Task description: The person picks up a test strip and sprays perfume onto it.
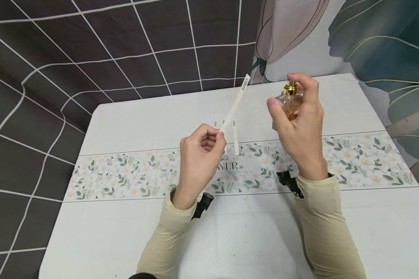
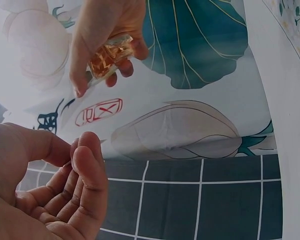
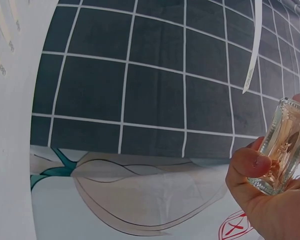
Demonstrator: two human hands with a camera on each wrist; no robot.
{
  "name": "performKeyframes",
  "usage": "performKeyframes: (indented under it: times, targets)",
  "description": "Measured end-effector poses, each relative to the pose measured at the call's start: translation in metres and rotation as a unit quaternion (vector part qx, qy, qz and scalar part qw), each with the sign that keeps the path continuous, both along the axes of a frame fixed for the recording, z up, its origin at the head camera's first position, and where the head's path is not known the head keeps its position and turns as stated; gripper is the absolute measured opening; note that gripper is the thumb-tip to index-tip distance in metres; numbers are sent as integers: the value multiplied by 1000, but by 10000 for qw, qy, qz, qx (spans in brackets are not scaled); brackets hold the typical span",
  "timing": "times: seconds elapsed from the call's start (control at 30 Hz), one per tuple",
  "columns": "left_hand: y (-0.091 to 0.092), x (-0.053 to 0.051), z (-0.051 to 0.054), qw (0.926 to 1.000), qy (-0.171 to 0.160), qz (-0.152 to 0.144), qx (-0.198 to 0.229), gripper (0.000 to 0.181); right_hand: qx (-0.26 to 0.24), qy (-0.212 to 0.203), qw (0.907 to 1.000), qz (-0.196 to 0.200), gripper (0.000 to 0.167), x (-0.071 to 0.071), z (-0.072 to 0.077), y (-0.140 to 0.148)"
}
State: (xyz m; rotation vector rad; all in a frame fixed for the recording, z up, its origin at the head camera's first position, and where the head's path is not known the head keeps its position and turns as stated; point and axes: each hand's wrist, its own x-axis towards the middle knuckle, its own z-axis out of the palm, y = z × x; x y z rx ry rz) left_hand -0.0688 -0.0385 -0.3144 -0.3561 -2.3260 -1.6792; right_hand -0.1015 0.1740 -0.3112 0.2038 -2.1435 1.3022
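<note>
Between thumb and fingertips, my left hand (image 1: 200, 155) pinches one end of a white perfume test strip (image 1: 236, 102), which slants up and to the right with printed letters at its far end. My right hand (image 1: 305, 130) grips a clear glass perfume bottle (image 1: 290, 105) with amber liquid and a gold sprayer, the index finger resting on the sprayer's top. A gap separates bottle and strip. The right wrist view shows the bottle (image 3: 282, 147) close up and the strip (image 3: 256, 50) beyond it. In the left wrist view the bottle (image 2: 110, 56) appears between the right hand's fingers.
More test strips (image 1: 235, 139) lie on the table behind the left hand, partly hidden by it. A floral band (image 1: 125, 174) crosses the white tabletop (image 1: 230, 236). Dark gridded cloth (image 1: 125, 46) and a leaf-patterned curtain (image 1: 300, 35) hang behind.
</note>
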Motion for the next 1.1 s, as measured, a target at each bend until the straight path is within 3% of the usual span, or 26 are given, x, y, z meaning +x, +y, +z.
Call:
performKeyframes:
  times: [0.5, 0.9, 1.1]
  targets:
    - [0, 0, 0, 9999, -5, -80, 89, 10, 52, 31, 9999, 94, 45, -2, -3, 1]
    - [1, 0, -1, 9999, 61, -74, 56, 10, -262, -40, 9996, 34, 46, -1, 0, -2]
    - [1, 0, -1, 9999, 56, -70, 47, 10, -112, 29, 9999, 49, 48, -3, -2, 1]
